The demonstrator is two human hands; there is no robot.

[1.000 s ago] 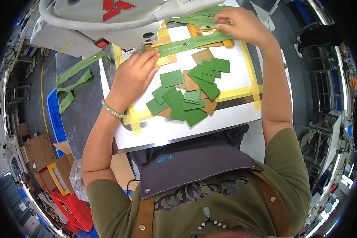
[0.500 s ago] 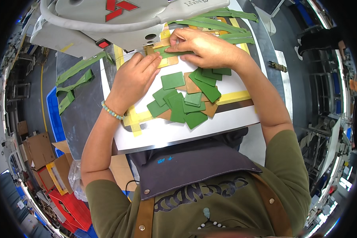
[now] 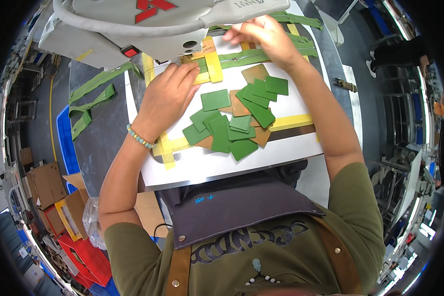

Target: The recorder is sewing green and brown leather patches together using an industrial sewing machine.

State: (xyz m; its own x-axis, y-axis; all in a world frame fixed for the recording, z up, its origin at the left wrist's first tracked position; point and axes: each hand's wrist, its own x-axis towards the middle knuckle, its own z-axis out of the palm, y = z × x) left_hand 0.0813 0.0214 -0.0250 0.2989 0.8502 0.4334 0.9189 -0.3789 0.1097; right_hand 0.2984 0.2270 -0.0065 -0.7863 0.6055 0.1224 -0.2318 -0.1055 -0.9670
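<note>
A green zipper [image 3: 234, 59] with a metal slider lies across the work table, its left part running under a yellow guide [image 3: 213, 64] beside the machine head. My left hand [image 3: 168, 89] is closed at that left end, fingertips together on the green tape. Away from the zipper, my right hand [image 3: 269, 39] is raised over the far side of the table. Its fingers stretch leftward, somewhat apart, and nothing shows in them. Closer to me is a loose pile of flat green pieces [image 3: 222, 133]. A brown piece [image 3: 255, 73] lies at its far edge.
The grey sewing machine [image 3: 128, 39] with a red switch [image 3: 130, 51] fills the far left. More green zippers [image 3: 301, 21] lie at the back right, and green strips [image 3: 96, 86] rest on the dark table to the left. Yellow tape [image 3: 291, 122] borders the white board.
My right hand has left the zipper and moved up and to the right, uncovering the yellow guide and the slider. The brown piece by the pile now shows. My left hand stays put.
</note>
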